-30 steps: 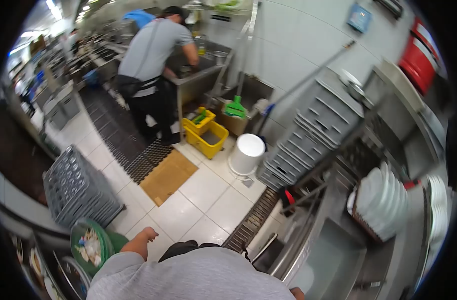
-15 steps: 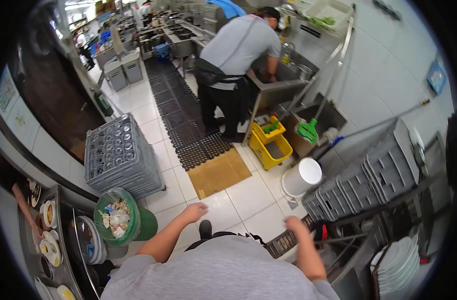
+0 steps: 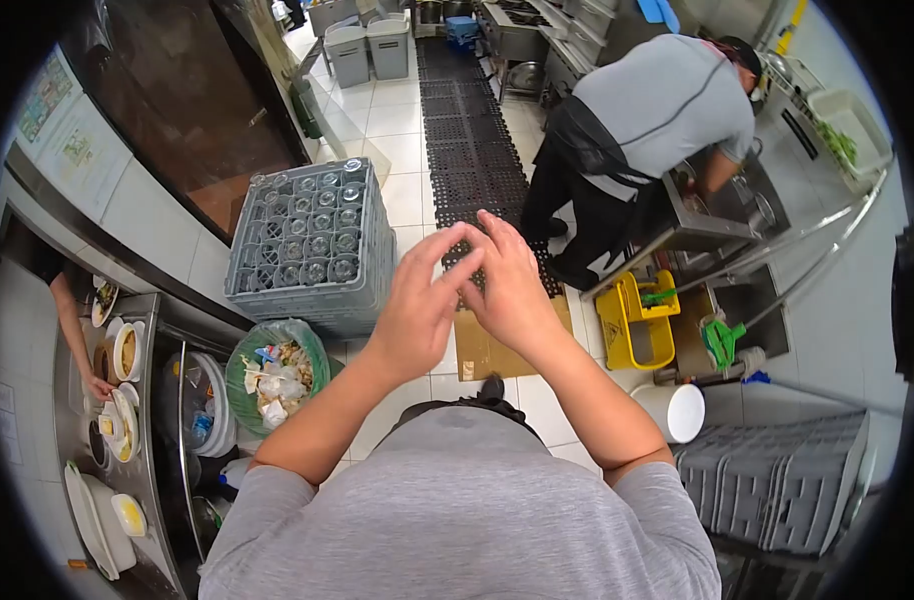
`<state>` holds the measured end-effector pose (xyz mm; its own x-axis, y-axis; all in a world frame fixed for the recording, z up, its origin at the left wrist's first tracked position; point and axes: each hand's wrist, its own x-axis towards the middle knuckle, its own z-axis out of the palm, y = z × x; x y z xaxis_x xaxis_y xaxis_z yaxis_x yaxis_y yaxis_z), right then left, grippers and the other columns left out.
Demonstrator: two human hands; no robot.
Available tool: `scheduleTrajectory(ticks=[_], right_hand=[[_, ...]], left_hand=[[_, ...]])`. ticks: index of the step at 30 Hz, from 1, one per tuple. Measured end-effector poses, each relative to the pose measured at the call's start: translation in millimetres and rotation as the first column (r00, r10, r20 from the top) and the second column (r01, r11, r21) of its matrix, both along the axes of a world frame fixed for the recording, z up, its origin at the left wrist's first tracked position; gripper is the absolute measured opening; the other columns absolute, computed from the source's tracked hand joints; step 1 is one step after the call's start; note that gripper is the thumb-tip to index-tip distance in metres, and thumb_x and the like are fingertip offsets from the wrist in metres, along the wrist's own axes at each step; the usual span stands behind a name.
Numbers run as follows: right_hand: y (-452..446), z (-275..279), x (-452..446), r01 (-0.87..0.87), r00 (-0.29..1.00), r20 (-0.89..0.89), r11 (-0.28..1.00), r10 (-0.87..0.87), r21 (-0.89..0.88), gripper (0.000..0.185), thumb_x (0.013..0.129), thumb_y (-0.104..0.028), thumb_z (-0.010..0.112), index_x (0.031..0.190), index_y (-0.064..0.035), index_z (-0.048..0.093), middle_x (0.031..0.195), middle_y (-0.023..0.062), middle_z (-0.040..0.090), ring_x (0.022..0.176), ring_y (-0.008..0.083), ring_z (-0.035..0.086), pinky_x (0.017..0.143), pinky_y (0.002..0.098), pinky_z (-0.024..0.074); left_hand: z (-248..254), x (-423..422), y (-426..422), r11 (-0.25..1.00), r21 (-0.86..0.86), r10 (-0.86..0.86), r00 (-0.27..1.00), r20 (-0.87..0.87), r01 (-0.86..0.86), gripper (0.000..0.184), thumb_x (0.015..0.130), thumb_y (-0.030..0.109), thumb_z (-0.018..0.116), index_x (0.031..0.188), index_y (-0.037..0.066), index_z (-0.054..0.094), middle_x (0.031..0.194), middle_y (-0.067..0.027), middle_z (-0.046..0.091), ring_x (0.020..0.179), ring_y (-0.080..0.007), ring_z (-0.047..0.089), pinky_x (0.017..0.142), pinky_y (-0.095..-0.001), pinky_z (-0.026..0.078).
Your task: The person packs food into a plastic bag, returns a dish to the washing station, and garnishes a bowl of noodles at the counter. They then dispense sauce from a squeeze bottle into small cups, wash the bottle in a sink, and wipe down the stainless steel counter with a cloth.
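Note:
My left hand (image 3: 423, 300) and my right hand (image 3: 509, 288) are raised in front of my chest, their fingertips meeting or overlapping. Both hands have extended, parted fingers, and I see nothing held in either. Just beyond my left hand stands a grey rack (image 3: 307, 235) of upturned glasses on stacked crates. Below and to its left is a green-lined bin (image 3: 322, 372) with food scraps and paper. Past my right hand, a co-worker in a grey shirt (image 3: 667, 110) bends over a metal sink (image 3: 712, 235).
A black rubber mat (image 3: 467, 130) and cardboard (image 3: 485, 345) lie on the tiled floor. At right are a yellow mop bucket (image 3: 637, 330), a white bucket (image 3: 685, 412) and grey racks (image 3: 777, 480). Another person's arm (image 3: 75, 330) reaches over dishes on the left counter (image 3: 162, 440).
My hands have come up from apart at my sides and met in front of me. The view has turned left and moved forward. The co-worker remains bent over the sink.

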<state>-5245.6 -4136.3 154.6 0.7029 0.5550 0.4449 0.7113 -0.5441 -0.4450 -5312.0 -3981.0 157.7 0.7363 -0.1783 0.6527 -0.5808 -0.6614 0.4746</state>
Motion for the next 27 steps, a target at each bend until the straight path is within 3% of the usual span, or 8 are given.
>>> scheduleTrajectory(ticks=[9, 13, 17, 20, 22, 24, 26, 27], right_hand=[[36.2, -18.9, 253.8, -0.153, 0.957, -0.235, 0.985, 0.169, 0.084, 0.069, 0.074, -0.016, 0.072, 0.136, -0.0057, 0.045, 0.141, 0.027, 0.038, 0.131, 0.0432, 0.037, 0.108, 0.046, 0.033], [97.1, -27.2, 340.5, -0.273, 0.918, -0.271, 0.957, 0.291, 0.102, 0.061, 0.076, -0.013, 0.069, 0.132, -0.0028, 0.048, 0.135, 0.0246, 0.046, 0.126, 0.0402, 0.043, 0.105, 0.0446, 0.0376], [168.1, -51.0, 429.3, -0.548, 0.552, -0.569, 0.78, 0.61, 0.304, 0.037, 0.082, -0.008, 0.062, 0.118, 0.0002, 0.059, 0.121, 0.0198, 0.059, 0.113, 0.0355, 0.056, 0.099, 0.0398, 0.0438], [219.9, -101.4, 496.4, -0.692, 0.477, -0.467, 0.645, 0.745, 0.323, 0.033, 0.087, -0.009, 0.06, 0.119, -0.003, 0.059, 0.12, 0.0152, 0.06, 0.115, 0.0288, 0.056, 0.099, 0.0365, 0.0442], [247.3, -109.3, 535.3, -0.783, 0.498, -0.462, 0.61, 0.734, 0.124, 0.032, 0.09, -0.011, 0.056, 0.122, -0.0043, 0.058, 0.119, 0.0137, 0.06, 0.114, 0.0253, 0.056, 0.095, 0.0347, 0.0463], [275.9, -77.0, 571.1, -0.598, 0.44, -0.688, 0.76, 0.577, 0.254, 0.033, 0.089, -0.011, 0.056, 0.122, -0.0042, 0.057, 0.12, 0.0131, 0.06, 0.112, 0.0243, 0.057, 0.094, 0.0336, 0.0467], [297.0, -40.2, 616.9, -0.131, 0.04, -0.958, 0.952, 0.283, 0.275, 0.035, 0.088, -0.01, 0.057, 0.123, -0.0041, 0.056, 0.123, 0.012, 0.059, 0.11, 0.0225, 0.058, 0.092, 0.0316, 0.0475], [307.2, -41.2, 642.9, -0.132, 0.057, -0.955, 0.95, 0.291, 0.282, 0.035, 0.088, -0.01, 0.057, 0.123, -0.0041, 0.056, 0.123, 0.012, 0.059, 0.11, 0.0225, 0.058, 0.092, 0.0316, 0.0475]], left_hand=[[-4.6, 209.1, 18.1, 0.993, 0.103, -0.059, 0.996, 0.068, 0.052, 0.052, 0.074, -0.008, 0.052, 0.12, 0.013, 0.066, 0.139, -0.0154, 0.045, 0.13, -0.0367, 0.043, 0.108, -0.0539, 0.029], [-4.0, 293.3, 63.0, 0.964, 0.155, 0.225, 0.974, -0.027, -0.218, 0.056, 0.075, -0.009, 0.05, 0.125, 0.015, 0.062, 0.14, -0.0143, 0.045, 0.131, -0.0351, 0.042, 0.11, -0.0546, 0.027], [-31.2, 360.8, 121.1, 0.961, 0.142, 0.262, 0.947, -0.184, -0.238, 0.056, 0.073, -0.001, 0.058, 0.128, 0.01, 0.057, 0.139, -0.0152, 0.045, 0.132, -0.0347, 0.04, 0.112, -0.0552, 0.024], [-41.5, 421.1, 156.8, 0.96, 0.089, 0.279, 0.922, -0.268, -0.264, 0.055, 0.07, 0.005, 0.069, 0.124, 0.009, 0.058, 0.123, -0.0129, 0.053, 0.12, -0.0322, 0.049, 0.111, -0.0557, 0.025], [-57.9, 473.7, 192.1, 0.967, 0.088, 0.254, 0.932, -0.259, -0.24, 0.053, 0.069, 0.007, 0.07, 0.121, 0.01, 0.06, 0.118, -0.0108, 0.055, 0.115, -0.0301, 0.051, 0.11, -0.0554, 0.025], [-65.1, 533.6, 232.2, 0.975, 0.071, 0.219, 0.95, -0.221, -0.209, 0.045, 0.067, 0.011, 0.074, 0.111, 0.011, 0.065, 0.106, -0.0063, 0.058, 0.106, -0.0256, 0.055, 0.109, -0.0545, 0.028], [-61.8, 599.2, 261.6, 0.99, 0.052, 0.14, 0.974, -0.177, -0.133, 0.042, 0.067, 0.011, 0.074, 0.108, 0.01, 0.065, 0.104, -0.0067, 0.058, 0.106, -0.0258, 0.055, 0.109, -0.0539, 0.029], [-61.0, 630.4, 277.0, 0.997, 0.048, 0.067, 0.985, -0.16, -0.06, 0.039, 0.067, 0.011, 0.073, 0.104, 0.009, 0.064, 0.102, -0.0071, 0.058, 0.106, -0.026, 0.056, 0.108, -0.0534, 0.029]])
